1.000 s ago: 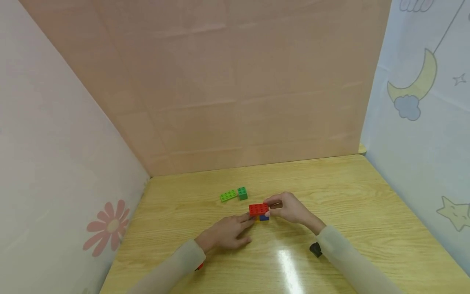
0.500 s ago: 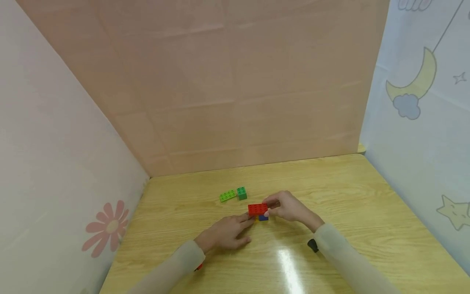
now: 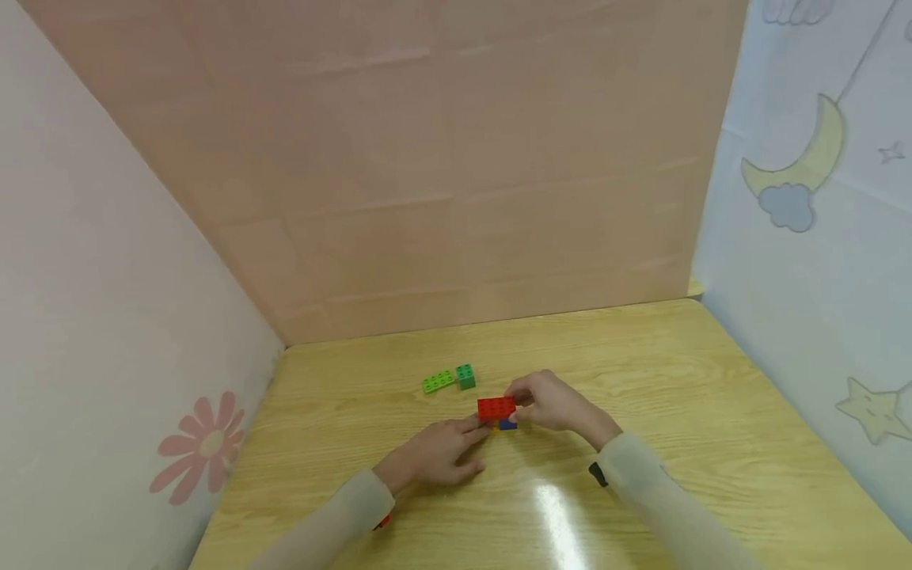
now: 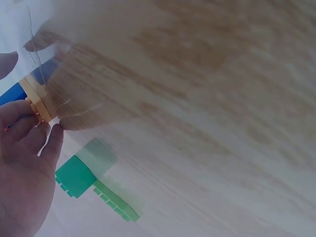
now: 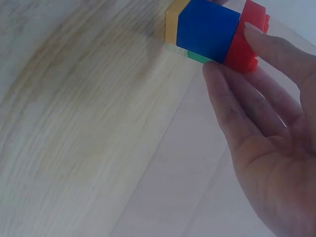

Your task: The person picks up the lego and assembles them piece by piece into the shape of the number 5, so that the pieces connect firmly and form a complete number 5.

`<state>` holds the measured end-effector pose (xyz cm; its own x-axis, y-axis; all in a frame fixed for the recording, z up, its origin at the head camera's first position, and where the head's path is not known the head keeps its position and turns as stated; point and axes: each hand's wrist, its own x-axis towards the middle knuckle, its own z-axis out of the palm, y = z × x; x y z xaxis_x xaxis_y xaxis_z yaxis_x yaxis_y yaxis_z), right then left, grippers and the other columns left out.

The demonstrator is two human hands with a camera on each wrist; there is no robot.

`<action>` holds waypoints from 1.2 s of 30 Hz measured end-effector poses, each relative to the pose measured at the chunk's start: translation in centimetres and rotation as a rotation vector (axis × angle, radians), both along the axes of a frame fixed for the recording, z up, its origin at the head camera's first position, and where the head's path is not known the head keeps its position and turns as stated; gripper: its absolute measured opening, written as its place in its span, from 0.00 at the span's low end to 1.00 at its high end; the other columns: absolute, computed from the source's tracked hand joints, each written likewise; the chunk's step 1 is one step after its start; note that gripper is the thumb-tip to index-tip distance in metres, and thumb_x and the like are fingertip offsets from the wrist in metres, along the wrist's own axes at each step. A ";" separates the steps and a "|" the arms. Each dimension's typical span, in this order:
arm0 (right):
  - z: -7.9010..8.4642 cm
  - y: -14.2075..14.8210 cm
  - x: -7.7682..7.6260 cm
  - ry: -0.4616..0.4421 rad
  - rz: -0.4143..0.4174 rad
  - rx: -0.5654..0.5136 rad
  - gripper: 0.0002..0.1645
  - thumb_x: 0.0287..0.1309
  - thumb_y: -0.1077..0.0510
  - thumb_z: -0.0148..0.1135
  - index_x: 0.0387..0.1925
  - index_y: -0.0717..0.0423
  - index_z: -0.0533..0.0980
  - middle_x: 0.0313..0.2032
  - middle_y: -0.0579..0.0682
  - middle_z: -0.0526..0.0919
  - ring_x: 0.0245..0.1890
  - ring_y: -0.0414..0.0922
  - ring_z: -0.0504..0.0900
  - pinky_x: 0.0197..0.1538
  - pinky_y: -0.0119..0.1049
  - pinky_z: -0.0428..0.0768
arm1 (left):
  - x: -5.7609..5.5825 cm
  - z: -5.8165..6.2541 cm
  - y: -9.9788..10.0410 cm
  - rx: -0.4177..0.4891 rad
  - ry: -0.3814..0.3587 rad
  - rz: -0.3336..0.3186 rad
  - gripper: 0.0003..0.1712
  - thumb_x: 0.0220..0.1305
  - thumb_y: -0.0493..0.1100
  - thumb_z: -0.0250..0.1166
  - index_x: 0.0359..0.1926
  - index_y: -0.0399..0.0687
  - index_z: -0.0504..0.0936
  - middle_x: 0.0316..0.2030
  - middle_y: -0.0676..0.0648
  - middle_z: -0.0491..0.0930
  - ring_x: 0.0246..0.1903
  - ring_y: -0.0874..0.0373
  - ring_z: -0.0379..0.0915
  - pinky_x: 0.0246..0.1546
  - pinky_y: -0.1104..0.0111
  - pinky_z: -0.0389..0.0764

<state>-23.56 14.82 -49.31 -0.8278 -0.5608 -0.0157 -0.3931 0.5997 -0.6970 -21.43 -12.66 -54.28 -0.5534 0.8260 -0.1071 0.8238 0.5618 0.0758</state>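
Observation:
A red brick (image 3: pixel 495 408) with studs on top sits on a blue brick (image 5: pixel 206 30). Under the blue one lies a flat yellow-orange brick (image 4: pixel 38 98) on the table. My right hand (image 3: pixel 552 402) pinches the red brick at its right end between thumb and fingers. From the left, the fingertips of my left hand (image 3: pixel 443 453) touch the yellow-orange brick, the fingers mostly extended and the thumb held apart. In the head view the hands and the red brick hide much of the lower bricks.
Behind the stack stand a dark green brick (image 3: pixel 465 377) and a flat light green brick (image 3: pixel 438 381). A black object (image 3: pixel 598 474) lies partly under the right sleeve. A small red piece (image 3: pixel 383 522) shows beside the left sleeve. Covered panels border the wooden table (image 3: pixel 641 348).
The whole head view has shifted slightly, moving everything a little left. The right sleeve covers more of the black object. Both hands keep their places at the bricks.

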 end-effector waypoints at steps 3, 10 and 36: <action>0.2 -0.3 -0.2 0.020 0.007 0.032 0.09 0.61 0.61 0.75 0.43 0.52 0.87 0.45 0.49 0.92 0.48 0.52 0.91 0.55 0.52 0.88 | 0.1 0.0 -0.1 0.008 0.000 0.009 0.38 0.80 0.62 0.53 0.79 0.46 0.66 0.80 0.46 0.64 0.71 0.51 0.74 0.69 0.60 0.80; 0.8 -0.9 -0.3 0.046 -0.013 0.119 0.10 0.52 0.63 0.80 0.35 0.52 0.85 0.33 0.45 0.88 0.34 0.40 0.81 0.42 0.40 0.83 | 0.5 -0.1 0.0 0.025 -0.006 -0.004 0.37 0.80 0.60 0.53 0.79 0.44 0.67 0.80 0.45 0.64 0.72 0.51 0.73 0.69 0.61 0.80; 2.1 -3.4 0.4 0.096 -0.120 0.261 0.15 0.44 0.73 0.77 0.20 0.54 0.80 0.23 0.46 0.79 0.26 0.43 0.70 0.29 0.34 0.73 | 0.3 -0.2 0.0 -0.003 -0.004 0.002 0.38 0.80 0.61 0.52 0.80 0.45 0.65 0.80 0.45 0.63 0.73 0.51 0.71 0.71 0.60 0.78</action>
<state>-23.19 11.47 -47.23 -0.8926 -0.4462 -0.0648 -0.3654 0.8001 -0.4758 -21.16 -12.67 -54.46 -0.5547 0.8245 -0.1117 0.8223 0.5638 0.0778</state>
